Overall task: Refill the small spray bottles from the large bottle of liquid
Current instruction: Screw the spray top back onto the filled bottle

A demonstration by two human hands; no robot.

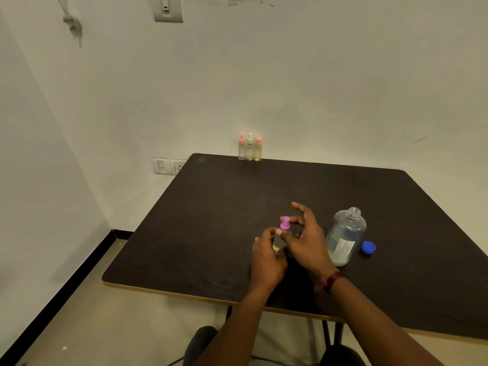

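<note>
A small spray bottle with a purple top (284, 224) stands on the dark table (211, 212), near the front middle. My left hand (266, 260) grips its clear body, which holds yellowish liquid. My right hand (306, 239) pinches the purple top between thumb and fingers, with the other fingers spread above. The large clear bottle (344, 237) stands uncapped just right of my right hand, partly filled. Its blue cap (369, 247) lies on the table beside it.
Three small spray bottles (249, 148) stand in a row at the table's far edge against the wall, two with pink tops and one with a clear top. A wall socket (169, 165) sits left of the table. Floor lies to the left.
</note>
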